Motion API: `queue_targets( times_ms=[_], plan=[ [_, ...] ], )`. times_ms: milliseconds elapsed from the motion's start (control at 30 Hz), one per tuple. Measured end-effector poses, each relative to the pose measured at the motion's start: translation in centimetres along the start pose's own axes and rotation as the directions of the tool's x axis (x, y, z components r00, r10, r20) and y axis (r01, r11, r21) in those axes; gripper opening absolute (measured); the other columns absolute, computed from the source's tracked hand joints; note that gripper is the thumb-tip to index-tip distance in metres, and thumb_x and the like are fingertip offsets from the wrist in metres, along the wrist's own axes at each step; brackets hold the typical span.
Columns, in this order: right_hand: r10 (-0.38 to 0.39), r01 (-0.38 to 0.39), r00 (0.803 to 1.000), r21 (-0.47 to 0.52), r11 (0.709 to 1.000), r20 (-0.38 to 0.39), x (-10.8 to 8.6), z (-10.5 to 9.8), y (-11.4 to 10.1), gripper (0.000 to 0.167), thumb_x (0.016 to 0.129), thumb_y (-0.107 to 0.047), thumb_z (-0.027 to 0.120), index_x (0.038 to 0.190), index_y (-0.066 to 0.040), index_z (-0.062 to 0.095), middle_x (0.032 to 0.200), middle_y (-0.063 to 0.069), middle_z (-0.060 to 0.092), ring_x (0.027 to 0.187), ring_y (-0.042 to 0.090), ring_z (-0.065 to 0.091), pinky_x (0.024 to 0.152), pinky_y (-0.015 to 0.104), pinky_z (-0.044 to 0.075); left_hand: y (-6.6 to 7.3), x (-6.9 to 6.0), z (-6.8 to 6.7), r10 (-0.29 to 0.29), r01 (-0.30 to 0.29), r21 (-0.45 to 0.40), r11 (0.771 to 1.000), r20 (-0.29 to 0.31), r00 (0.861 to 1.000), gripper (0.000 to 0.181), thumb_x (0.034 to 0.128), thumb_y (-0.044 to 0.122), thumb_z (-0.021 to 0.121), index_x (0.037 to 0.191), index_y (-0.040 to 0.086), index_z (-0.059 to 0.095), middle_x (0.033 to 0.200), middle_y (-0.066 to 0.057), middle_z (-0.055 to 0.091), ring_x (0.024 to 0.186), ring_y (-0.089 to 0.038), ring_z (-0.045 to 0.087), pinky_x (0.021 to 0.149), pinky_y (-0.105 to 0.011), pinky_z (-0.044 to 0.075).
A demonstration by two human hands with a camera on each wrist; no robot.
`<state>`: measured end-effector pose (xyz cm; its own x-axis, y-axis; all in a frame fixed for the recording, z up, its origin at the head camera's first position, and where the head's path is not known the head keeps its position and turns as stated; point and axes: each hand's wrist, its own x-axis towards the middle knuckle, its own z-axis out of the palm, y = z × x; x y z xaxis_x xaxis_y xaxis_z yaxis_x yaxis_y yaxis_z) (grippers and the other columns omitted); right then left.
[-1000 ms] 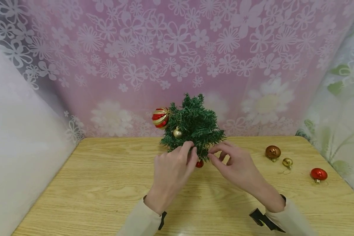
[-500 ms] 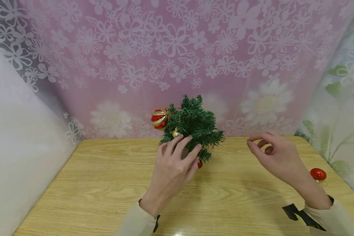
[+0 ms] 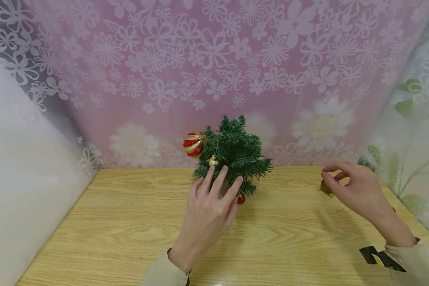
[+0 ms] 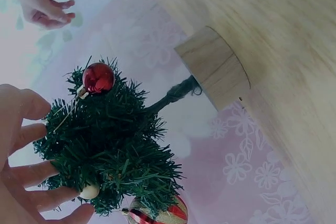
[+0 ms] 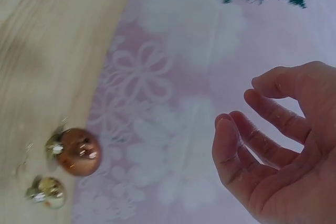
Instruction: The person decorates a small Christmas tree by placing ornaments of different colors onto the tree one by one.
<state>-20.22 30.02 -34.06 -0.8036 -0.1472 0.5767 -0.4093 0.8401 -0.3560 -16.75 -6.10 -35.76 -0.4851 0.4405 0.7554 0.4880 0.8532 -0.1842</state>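
A small artificial Christmas tree stands near the table's back edge on a wooden base. From its branches hang a red-and-gold striped bauble, a small pale gold bauble and a small red bauble. My left hand is spread at the front of the tree, its fingertips against the lower branches and by the pale gold bauble. Off to the right, my right hand hovers with loosely bent fingers and nothing in them. Beneath it lie a copper bauble and a small gold bauble.
Another red bauble is mostly hidden behind the right forearm. The wooden table meets a pink flowered curtain at its back edge. A pale cloth hangs along the left side.
My right hand has left the tree and moved right, over the loose baubles. My left hand has gone from bent fingers at the branches to spread ones. The tree is almost unmoved.
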Motion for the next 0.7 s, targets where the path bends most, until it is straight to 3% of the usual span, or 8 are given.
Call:
queue_targets(
  times_ms=[133,300,500,700],
  plan=[
    [0.006,-0.005,0.999,-0.035,0.999,0.039,0.1,0.7,1.5,0.008,0.094,-0.01,0.07,0.1,-0.008,0.074,0.102,0.018,0.072,0.069,0.008,0.063,0.045,0.024,0.04,0.1,-0.1,0.1,-0.009,0.009,0.011,1.0,-0.005,1.0,0.051,0.0919,0.033,0.073,0.141,0.029,0.062,0.146,-0.012,0.06,0.134,-0.037,0.059,0.097,-0.052,0.056],
    [0.03,-0.022,0.993,-0.075,0.997,0.11,0.3,1.6,3.4,0.013,0.094,-0.011,0.07,0.104,-0.004,0.072,0.106,0.022,0.07,0.071,0.019,0.066,0.05,0.024,0.043,0.1,-0.4,0.1,-0.019,0.019,0.009,1.0,0.005,1.0,0.051,0.0918,0.034,0.074,0.142,0.029,0.062,0.146,-0.014,0.06,0.135,-0.038,0.058,0.098,-0.052,0.056],
    [0.061,-0.038,0.976,-0.11,0.993,0.209,0.6,2.4,5.0,0.022,0.092,-0.011,0.073,0.11,0.001,0.069,0.109,0.026,0.065,0.072,0.022,0.063,0.058,0.032,0.047,-0.1,-0.6,-0.1,-0.037,0.037,-0.01,0.999,0.033,0.999,0.052,0.0924,0.033,0.073,0.143,0.028,0.061,0.148,-0.016,0.058,0.14,-0.039,0.053,0.101,-0.052,0.054],
    [0.113,-0.075,0.94,-0.129,0.989,0.322,0.8,3.1,6.0,0.033,0.095,-0.015,0.069,0.122,0.005,0.065,0.124,0.034,0.057,0.063,0.018,0.052,0.057,0.033,0.041,-0.5,-0.8,-0.2,-0.05,0.05,-0.023,0.998,0.014,0.999,0.048,0.0918,0.03,0.074,0.139,0.029,0.063,0.151,-0.015,0.055,0.14,-0.038,0.052,0.098,-0.054,0.055]
  ],
)
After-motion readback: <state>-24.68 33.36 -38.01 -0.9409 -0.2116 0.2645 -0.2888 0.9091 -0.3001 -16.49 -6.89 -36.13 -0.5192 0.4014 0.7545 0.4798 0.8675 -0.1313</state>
